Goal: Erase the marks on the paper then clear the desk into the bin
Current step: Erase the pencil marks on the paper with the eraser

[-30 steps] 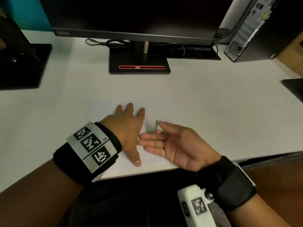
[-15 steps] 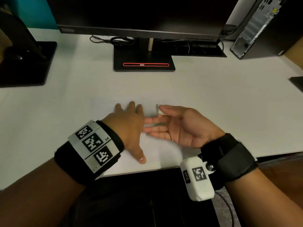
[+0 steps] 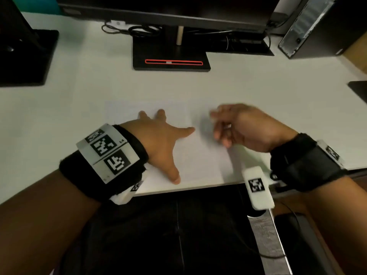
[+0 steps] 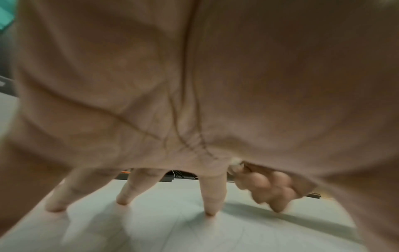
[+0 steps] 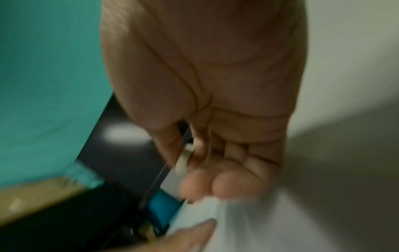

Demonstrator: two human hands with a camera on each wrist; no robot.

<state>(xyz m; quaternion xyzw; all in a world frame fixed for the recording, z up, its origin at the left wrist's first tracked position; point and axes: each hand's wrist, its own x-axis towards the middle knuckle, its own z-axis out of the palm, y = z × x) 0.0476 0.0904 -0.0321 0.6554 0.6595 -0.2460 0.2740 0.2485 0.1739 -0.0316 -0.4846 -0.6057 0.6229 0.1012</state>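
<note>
A white sheet of paper point(image 3: 198, 163) lies on the white desk point(image 3: 258, 92) near its front edge. My left hand point(image 3: 164, 135) presses flat on the sheet, fingers straight and spread; its fingertips point(image 4: 209, 211) touch the paper. My right hand point(image 3: 220, 126) hovers blurred just right of the left index finger, over the sheet's right edge, with its fingers curled. It pinches a small white eraser point(image 5: 183, 160) between thumb and forefinger, and the eraser point(image 4: 235, 166) also shows in the left wrist view. Faint lines cross the paper point(image 4: 194, 235).
A monitor stand with a red stripe point(image 3: 171, 60) stands at the back centre, with cables point(image 3: 143, 28) behind it. A second black stand point(image 3: 25, 56) is at the left, a computer tower point(image 3: 317, 26) at the back right, a dark object point(image 3: 359, 90) at the right edge.
My right hand has turned from palm-up to fingers curled downward and drawn away to the right of my left hand. The left hand stays on the paper, its index finger now spread wider.
</note>
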